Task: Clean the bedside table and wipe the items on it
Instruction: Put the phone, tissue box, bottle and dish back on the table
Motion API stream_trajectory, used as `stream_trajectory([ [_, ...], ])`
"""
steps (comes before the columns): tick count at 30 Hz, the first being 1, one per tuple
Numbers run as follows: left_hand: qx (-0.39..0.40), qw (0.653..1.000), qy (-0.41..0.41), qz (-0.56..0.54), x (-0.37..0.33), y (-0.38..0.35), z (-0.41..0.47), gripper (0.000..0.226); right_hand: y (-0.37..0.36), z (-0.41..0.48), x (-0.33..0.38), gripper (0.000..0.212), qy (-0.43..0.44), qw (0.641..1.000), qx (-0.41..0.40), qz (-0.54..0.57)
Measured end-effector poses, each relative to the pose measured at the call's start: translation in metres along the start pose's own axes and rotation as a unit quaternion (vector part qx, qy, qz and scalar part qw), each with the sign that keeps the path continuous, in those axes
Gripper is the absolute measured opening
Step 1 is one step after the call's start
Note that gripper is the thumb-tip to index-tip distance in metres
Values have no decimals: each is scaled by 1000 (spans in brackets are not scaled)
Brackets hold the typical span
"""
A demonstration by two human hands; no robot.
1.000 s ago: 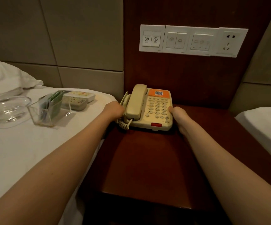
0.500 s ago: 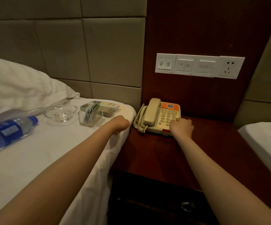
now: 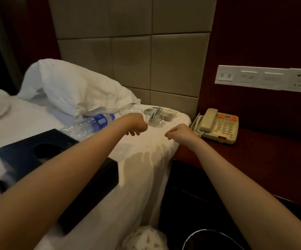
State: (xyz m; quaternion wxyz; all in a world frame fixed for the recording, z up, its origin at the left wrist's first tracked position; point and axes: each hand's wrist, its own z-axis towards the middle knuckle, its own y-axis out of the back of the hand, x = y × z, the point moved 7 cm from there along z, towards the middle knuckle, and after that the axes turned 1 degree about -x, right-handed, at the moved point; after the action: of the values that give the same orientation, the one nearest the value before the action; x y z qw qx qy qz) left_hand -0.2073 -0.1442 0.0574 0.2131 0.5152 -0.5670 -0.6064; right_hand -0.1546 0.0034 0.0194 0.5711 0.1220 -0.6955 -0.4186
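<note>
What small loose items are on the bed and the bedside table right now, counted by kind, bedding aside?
Telephone: 1
Water bottle: 1
Dark tissue box: 1
Glass dish: 1
Clear holder with packets: 1
Remote control: 1
Total: 6

Hands leave the telephone [image 3: 218,126].
Right hand [image 3: 179,133] has let go, now at its nine o'clock beside the left hand [image 3: 137,124], over the bed [image 3: 146,159].
</note>
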Motion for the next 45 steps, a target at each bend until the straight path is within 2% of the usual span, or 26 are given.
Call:
stream_trajectory([
  [6, -19, 998, 54, -1, 68, 31, -49, 34, -50, -36, 56, 29, 31, 993, 114, 29],
  [11, 9, 994, 111, 12, 114, 47, -89, 9, -83, -60, 105, 32, 67, 987, 146, 24],
  [17, 30, 986, 128, 101, 152, 54, -126, 22, -118, -91, 148, 46, 101, 976, 193, -3],
  [22, 34, 985, 122, 114, 165, 51, -139, 13, -138, -98, 159, 53, 164, 972, 139, -91],
  [26, 74, 983, 122, 117, 164, 33, -140, 38, -141, -97, 148, 56, 136, 986, 56, -75],
  [30, 80, 984, 111, 110, 152, 31, -143, 46, -128, -102, 144, 55, 121, 991, 22, -57],
  [35, 81, 986, 71, 130, 114, 30, -136, 50, -90, -102, 125, 54, 105, 993, 5, -55],
  [45, 82, 984, -65, 146, 0, -16, -112, 43, 5, -106, 34, 52, 27, 990, -107, -83],
])
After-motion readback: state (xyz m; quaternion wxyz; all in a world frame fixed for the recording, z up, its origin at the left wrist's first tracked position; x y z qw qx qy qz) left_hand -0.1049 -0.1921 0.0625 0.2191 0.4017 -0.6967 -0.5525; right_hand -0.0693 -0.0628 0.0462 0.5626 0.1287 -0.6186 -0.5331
